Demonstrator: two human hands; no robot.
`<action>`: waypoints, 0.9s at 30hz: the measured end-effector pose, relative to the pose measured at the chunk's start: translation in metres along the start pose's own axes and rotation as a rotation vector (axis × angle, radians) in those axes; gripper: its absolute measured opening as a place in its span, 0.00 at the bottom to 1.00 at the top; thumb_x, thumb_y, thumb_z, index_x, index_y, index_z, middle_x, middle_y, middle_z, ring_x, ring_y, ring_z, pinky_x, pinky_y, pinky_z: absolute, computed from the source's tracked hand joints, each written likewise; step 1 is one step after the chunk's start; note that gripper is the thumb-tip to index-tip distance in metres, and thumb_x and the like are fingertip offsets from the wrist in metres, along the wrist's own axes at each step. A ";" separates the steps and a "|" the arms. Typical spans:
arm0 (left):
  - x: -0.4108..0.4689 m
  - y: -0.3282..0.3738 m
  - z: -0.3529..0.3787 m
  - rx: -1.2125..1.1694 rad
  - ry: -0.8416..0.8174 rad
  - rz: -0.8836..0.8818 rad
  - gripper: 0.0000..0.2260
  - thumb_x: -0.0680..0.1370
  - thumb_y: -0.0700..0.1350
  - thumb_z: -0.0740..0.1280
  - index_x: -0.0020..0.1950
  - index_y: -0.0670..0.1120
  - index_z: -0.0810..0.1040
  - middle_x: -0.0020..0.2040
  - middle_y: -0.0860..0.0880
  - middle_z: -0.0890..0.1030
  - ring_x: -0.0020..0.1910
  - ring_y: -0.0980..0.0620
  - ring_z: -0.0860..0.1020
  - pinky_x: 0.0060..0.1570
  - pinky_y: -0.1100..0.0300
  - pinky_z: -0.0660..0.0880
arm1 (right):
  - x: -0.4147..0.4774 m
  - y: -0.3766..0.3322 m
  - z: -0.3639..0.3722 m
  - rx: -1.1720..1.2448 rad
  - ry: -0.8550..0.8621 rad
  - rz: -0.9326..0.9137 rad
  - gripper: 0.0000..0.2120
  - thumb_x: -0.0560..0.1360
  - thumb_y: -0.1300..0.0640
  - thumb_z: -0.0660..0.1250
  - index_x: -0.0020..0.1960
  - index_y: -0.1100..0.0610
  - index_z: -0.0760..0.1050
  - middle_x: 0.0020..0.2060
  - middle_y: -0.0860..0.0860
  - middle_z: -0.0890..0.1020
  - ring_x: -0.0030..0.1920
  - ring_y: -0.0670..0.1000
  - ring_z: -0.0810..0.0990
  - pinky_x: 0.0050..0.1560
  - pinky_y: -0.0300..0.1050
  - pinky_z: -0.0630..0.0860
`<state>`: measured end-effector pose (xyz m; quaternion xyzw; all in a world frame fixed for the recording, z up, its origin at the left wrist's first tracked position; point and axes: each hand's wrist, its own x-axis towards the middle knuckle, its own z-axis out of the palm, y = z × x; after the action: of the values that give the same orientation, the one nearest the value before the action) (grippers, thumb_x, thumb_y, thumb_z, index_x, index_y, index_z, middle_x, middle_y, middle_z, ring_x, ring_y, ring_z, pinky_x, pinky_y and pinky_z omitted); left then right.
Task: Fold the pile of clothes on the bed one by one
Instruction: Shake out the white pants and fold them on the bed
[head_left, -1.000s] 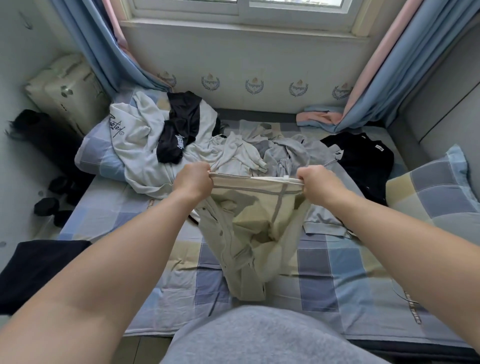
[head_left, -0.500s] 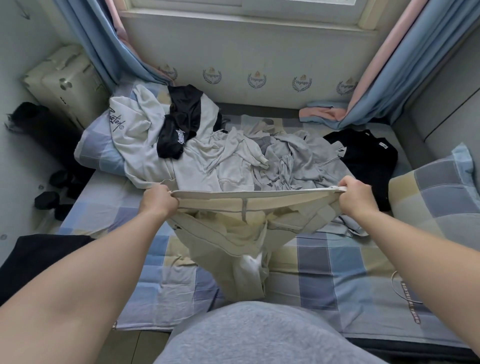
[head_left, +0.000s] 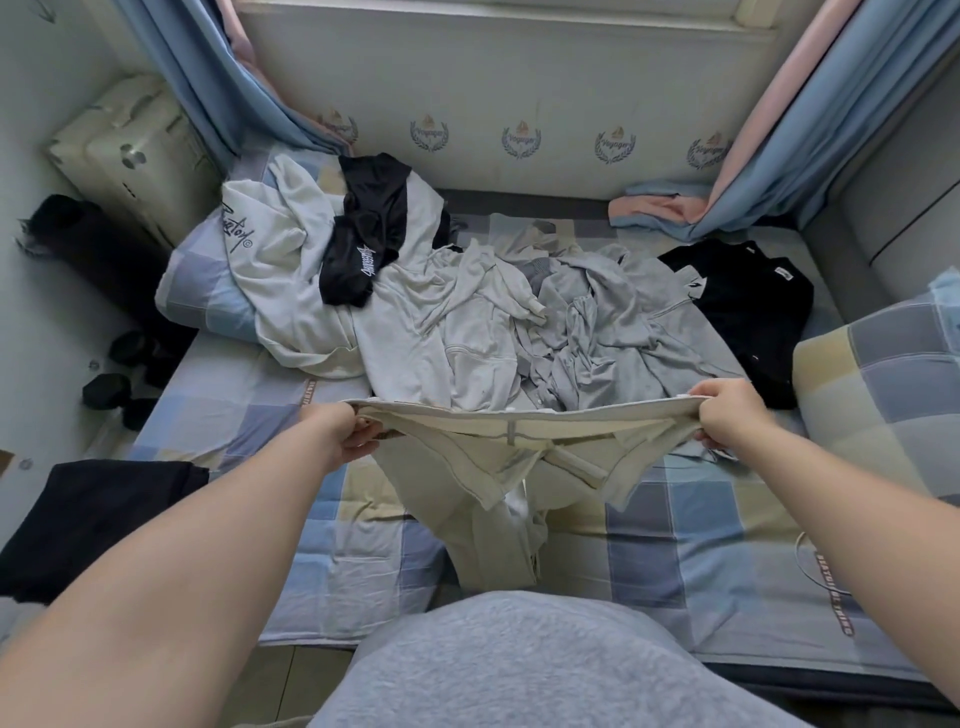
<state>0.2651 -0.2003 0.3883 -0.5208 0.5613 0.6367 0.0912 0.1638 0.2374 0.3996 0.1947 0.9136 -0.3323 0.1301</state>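
Much of the far bed (head_left: 675, 545) lies under the unfolded pile (head_left: 493, 322). In front of it the beige trousers (head_left: 488, 467) hang lower, their waistband stretched far wider than a second ago. My left hand (head_left: 348, 434) and right hand (head_left: 727, 413) each grip one end, so I judge them ready to lay flat.

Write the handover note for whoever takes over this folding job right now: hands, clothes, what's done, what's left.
Left hand grips the waistband of the beige trousers at its left end; right hand grips the right end.
The waistband is stretched level above the bed; the legs hang crumpled onto the checked sheet.
Pile behind, unfolded: white hoodie, black garment on top of it, grey clothes.
Black shirt lies at the right; I cannot tell if it is folded.
Done: trousers lifted and spread.
Left: fold them, then the pile one by one.
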 end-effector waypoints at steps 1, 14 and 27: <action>-0.001 0.001 0.002 0.016 -0.016 0.010 0.15 0.83 0.33 0.49 0.48 0.44 0.74 0.34 0.46 0.73 0.17 0.55 0.74 0.33 0.57 0.81 | 0.001 0.003 0.001 0.014 -0.014 -0.001 0.18 0.75 0.72 0.54 0.40 0.58 0.80 0.35 0.59 0.78 0.32 0.58 0.79 0.28 0.44 0.76; 0.014 0.004 -0.005 1.382 0.261 0.602 0.04 0.75 0.37 0.64 0.45 0.44 0.77 0.52 0.41 0.80 0.49 0.39 0.78 0.42 0.53 0.73 | -0.018 0.028 -0.011 -0.695 0.027 -0.254 0.05 0.79 0.56 0.62 0.45 0.52 0.67 0.36 0.53 0.75 0.39 0.58 0.76 0.33 0.48 0.67; 0.035 -0.018 -0.019 1.327 0.263 0.444 0.05 0.79 0.37 0.59 0.54 0.43 0.68 0.57 0.38 0.78 0.56 0.37 0.78 0.47 0.50 0.75 | -0.013 0.034 -0.012 -0.615 0.072 -0.056 0.10 0.76 0.64 0.59 0.53 0.52 0.70 0.44 0.56 0.78 0.44 0.60 0.76 0.37 0.48 0.71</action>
<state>0.2731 -0.2257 0.3533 -0.3012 0.9297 0.0960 0.1890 0.1893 0.2660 0.3948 0.1326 0.9803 -0.0365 0.1414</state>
